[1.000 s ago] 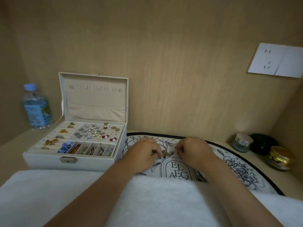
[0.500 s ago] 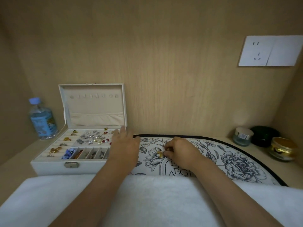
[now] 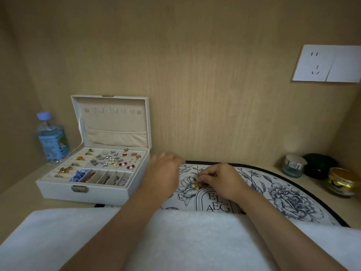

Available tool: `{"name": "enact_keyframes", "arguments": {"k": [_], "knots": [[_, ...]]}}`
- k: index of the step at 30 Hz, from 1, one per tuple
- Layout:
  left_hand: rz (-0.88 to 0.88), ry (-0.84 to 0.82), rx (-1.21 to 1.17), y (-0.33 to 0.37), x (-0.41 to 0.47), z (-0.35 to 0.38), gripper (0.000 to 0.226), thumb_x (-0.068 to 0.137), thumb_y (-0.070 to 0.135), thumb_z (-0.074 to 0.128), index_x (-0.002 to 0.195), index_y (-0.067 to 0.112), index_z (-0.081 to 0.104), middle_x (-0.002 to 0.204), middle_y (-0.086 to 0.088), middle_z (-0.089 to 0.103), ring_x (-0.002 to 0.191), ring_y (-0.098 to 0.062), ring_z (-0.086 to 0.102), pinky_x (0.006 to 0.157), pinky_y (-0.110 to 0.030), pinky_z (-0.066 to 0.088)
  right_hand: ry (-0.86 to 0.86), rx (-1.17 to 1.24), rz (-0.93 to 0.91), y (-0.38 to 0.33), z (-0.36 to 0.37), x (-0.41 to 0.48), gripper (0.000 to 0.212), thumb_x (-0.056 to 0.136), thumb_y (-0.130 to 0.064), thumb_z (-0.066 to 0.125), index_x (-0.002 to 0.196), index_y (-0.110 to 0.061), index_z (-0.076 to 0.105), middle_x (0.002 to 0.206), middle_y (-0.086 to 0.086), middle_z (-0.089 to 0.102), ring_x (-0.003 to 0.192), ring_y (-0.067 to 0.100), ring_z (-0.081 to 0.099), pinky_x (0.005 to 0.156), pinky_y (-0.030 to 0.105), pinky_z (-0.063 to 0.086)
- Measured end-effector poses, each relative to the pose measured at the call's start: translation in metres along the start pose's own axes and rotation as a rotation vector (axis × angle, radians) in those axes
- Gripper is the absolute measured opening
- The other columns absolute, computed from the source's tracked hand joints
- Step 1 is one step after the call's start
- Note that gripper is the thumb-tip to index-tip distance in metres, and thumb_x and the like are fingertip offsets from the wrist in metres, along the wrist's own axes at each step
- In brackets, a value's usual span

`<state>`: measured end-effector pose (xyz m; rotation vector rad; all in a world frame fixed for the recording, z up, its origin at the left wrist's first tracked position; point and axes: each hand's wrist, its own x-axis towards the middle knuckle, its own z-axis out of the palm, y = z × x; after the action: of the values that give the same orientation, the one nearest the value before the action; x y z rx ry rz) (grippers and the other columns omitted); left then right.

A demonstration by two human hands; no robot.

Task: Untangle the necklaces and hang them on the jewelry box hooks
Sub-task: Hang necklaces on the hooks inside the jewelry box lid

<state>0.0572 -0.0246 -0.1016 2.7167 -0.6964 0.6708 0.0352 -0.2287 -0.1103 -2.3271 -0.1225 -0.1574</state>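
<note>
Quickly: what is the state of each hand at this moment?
Left hand: looks open, blurred, nothing seen in it.
Right hand: closed, pinching the necklaces on the mat.

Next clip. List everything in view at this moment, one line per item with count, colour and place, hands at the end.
jewelry box: one, white, lid open, desk at left, small trinkets in its tray
hooks: one row, beige, inside the lid, nothing hanging
water bottle: one, clear with blue cap and label, left of the box
mat: one, white with dark floral print, under the hands
necklaces: small gold tangle, count unclear, on the mat
towel: one, white, nearest the camera
silver-lidded jar: one, clear, far right
dark jar: one, behind it
gold-lidded jar: one, rightmost
wall socket: one, white, upper right
left hand: blurred, fingers straight, by the box's right edge
right hand: pinches the necklaces
</note>
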Motion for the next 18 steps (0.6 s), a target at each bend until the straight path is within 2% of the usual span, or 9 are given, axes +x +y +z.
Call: {"name": "enact_keyframes", "arguments": {"k": [3,5,8,12,15,18], "knots": [[-0.025,-0.118,-0.302,0.019,0.000,0.017,0.026,0.095,0.030,0.059,0.119,0.030,0.069,0.111,0.005,0.066,0.106,-0.015,0.054,0.096,-0.038,0.044,0.073,0.134,0.046,0.000,-0.003,0.002,0.010,0.091,-0.022,0.071,0.087,-0.023,0.080,0.082,-0.010,0.077,0.079,0.002,0.069,0.080,0.021,0.053],[0.010,-0.211,-0.352,0.022,-0.001,0.024,0.023,0.091,0.038,0.063,0.112,0.035,0.072,0.100,0.006,0.066,0.099,-0.015,0.054,0.091,-0.039,0.046,0.105,0.248,0.088,-0.002,-0.004,0.003,0.009,0.091,-0.017,0.071,0.088,-0.017,0.079,0.078,-0.005,0.076,0.066,0.002,0.066,0.068,0.018,0.051],[0.029,-0.224,-0.337,0.019,0.002,0.028,0.015,0.088,0.035,0.067,0.100,0.032,0.076,0.098,0.009,0.065,0.102,-0.014,0.053,0.092,-0.037,0.047,0.134,0.377,0.131,-0.007,-0.007,0.001,0.008,0.092,-0.013,0.070,0.091,-0.010,0.077,0.073,0.001,0.073,0.052,0.003,0.060,0.052,0.014,0.046],[0.021,-0.190,-0.302,0.012,0.002,0.026,0.011,0.092,0.030,0.065,0.091,0.024,0.074,0.085,0.015,0.056,0.088,-0.005,0.051,0.083,-0.034,0.051,0.106,0.493,0.182,-0.012,-0.010,-0.001,0.011,0.095,-0.016,0.066,0.096,-0.009,0.075,0.073,0.003,0.070,0.057,0.008,0.060,0.056,0.023,0.047],[-0.033,-0.245,-0.363,0.001,0.002,0.021,0.011,0.096,0.022,0.055,0.091,0.022,0.064,0.081,0.011,0.064,0.077,-0.010,0.060,0.075,-0.038,0.054,0.070,0.579,0.193,-0.015,-0.012,-0.001,0.011,0.096,-0.014,0.064,0.099,-0.008,0.073,0.074,0.003,0.069,0.060,0.011,0.062,0.056,0.026,0.045],[-0.066,-0.277,-0.378,-0.008,0.002,0.010,0.012,0.098,0.019,0.049,0.089,0.024,0.056,0.078,0.005,0.066,0.074,-0.013,0.063,0.072,-0.038,0.054,0.089,0.481,0.195,-0.014,-0.014,-0.002,0.009,0.096,-0.012,0.064,0.097,-0.010,0.073,0.072,0.002,0.067,0.058,0.012,0.059,0.052,0.023,0.046]]}}
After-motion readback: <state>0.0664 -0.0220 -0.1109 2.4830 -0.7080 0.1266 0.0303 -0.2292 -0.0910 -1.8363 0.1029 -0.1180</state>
